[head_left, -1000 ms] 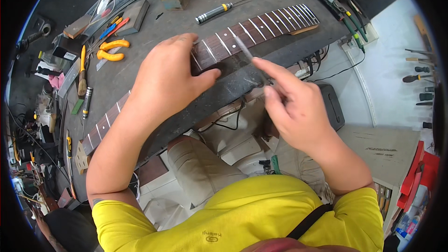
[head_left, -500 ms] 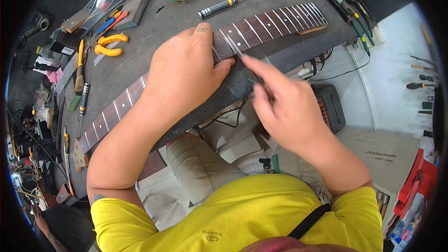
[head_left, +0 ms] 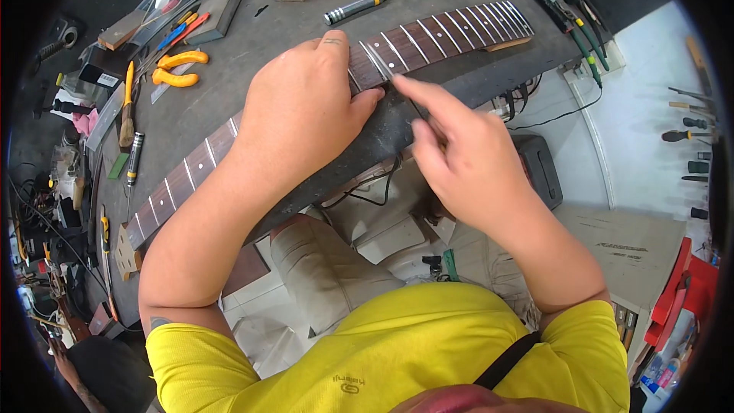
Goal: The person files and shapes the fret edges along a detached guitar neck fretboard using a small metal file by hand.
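Observation:
A guitar neck (head_left: pixel 451 34) with a dark fretboard, metal frets and white dot inlays lies diagonally across the workbench. My left hand (head_left: pixel 302 99) is closed round its middle, with the thumb on the near edge. My right hand (head_left: pixel 462 149) is closed on a slim metal file (head_left: pixel 380 62), its index finger stretched along the tool. The file's tip lies on the fretboard along a fret, just right of my left hand. The rest of the file is mostly hidden in my fingers.
Behind the neck lies a grey-handled screwdriver (head_left: pixel 355 9). Orange-handled pliers (head_left: pixel 180 69), a brush (head_left: pixel 127 118) and another screwdriver (head_left: pixel 135 157) are at the left. A wooden block (head_left: pixel 127 252) stands by the neck's left end. More pliers (head_left: pixel 587 46) lie at the bench's right end.
My right hand has moved slightly away from me, along the fret, with the file. My left hand keeps its hold on the neck. The whole view has shifted a little.

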A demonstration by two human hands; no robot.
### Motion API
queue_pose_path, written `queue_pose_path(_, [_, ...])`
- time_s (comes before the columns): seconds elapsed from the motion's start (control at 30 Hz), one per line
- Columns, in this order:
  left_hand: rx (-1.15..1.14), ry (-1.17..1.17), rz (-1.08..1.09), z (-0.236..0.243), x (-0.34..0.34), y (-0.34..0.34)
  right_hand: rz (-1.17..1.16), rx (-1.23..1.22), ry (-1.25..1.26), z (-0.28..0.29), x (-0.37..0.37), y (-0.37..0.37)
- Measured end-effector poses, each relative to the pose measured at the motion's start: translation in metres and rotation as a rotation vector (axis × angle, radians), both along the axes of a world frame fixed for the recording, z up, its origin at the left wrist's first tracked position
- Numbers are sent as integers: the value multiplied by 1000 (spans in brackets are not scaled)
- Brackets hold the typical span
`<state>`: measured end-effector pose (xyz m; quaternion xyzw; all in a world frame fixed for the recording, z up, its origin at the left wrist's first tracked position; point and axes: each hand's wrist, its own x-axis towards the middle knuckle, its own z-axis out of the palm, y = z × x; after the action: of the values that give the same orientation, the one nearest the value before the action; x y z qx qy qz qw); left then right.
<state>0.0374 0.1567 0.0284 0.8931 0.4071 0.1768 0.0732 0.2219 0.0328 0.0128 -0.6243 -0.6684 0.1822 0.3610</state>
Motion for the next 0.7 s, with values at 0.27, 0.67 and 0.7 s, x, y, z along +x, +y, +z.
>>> queue_pose_path(0.27, [18, 0, 8, -1, 2, 1, -15, -20, 63, 0, -1, -2])
queue_pose_path(0.67, [14, -5, 2, -1, 0, 1, -3, -22, 21, -3, 4, -11])
queue_pose_path(0.7, [1, 5, 9, 0, 0, 0, -3, -30, 74, -6, 5, -23])
